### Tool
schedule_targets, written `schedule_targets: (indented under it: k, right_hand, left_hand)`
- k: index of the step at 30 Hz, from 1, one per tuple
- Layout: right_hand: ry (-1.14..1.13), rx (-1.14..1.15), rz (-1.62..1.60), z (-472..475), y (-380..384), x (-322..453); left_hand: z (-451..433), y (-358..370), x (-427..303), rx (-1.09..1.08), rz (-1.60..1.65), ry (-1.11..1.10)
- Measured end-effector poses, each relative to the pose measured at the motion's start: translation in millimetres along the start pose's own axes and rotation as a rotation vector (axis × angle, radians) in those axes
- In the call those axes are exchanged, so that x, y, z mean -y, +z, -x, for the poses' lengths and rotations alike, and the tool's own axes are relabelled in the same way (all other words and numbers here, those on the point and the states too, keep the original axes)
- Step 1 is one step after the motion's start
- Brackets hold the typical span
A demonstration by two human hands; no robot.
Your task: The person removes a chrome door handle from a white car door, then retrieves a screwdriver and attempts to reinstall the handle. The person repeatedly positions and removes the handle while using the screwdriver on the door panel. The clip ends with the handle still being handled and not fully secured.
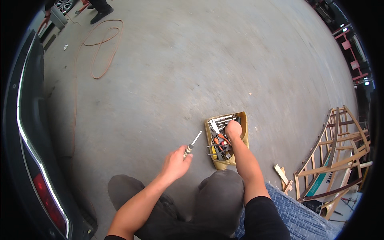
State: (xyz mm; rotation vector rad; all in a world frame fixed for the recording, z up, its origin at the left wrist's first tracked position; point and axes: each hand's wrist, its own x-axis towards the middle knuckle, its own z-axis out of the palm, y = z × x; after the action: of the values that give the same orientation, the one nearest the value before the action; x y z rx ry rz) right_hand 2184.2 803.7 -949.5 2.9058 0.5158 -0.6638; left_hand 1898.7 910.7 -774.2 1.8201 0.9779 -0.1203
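My left hand (177, 162) is closed round the handle of a screwdriver (195, 138), whose metal shaft points up and to the right. My right hand (233, 129) reaches into a yellow plastic tool container (245, 132) on the floor before my knees; its fingertips are hidden, so whether it grips something does not show. In the container lie pliers with orange-and-black handles (221, 141), metal sockets and bars (225, 119) and other hand tools. The container stands just right of the screwdriver.
A car's rear bumper (33, 120) with a red light runs along the left. An orange hose (112, 57) lies looped on the concrete floor (180, 75). A person's shoe (102, 15) shows at top left. Wooden frames (333, 144) and a blue patterned covering (297, 210) are at the right.
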Motion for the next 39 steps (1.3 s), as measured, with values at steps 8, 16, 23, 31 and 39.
schedule_targets:
  k: [8,16,23,31,39]
  right_hand:
    - [-0.455,-0.167,-0.412,72.8,-56.3,-0.1]
    - [-0.766,0.537,-0.808,250.0,-336.0,26.3]
    - [-1.156,0.682,-0.556,405.4,-536.7,38.1]
    - [-1.110,1.126,-0.283,511.4,-670.1,53.7]
    - [-1.721,1.297,0.203,609.0,-659.9,67.5]
  left_hand:
    - [2.4,-16.0,-9.8,-0.048,0.048,0.032]
    - [167.2,-118.7,-130.5,-0.032,0.309,-0.005]
    - [361.3,-220.5,-274.6,-0.247,0.341,0.137]
    - [524.1,-273.9,-380.2,-0.435,0.056,0.139]
    - [666.6,-220.3,-409.8,-0.760,-0.344,-0.004]
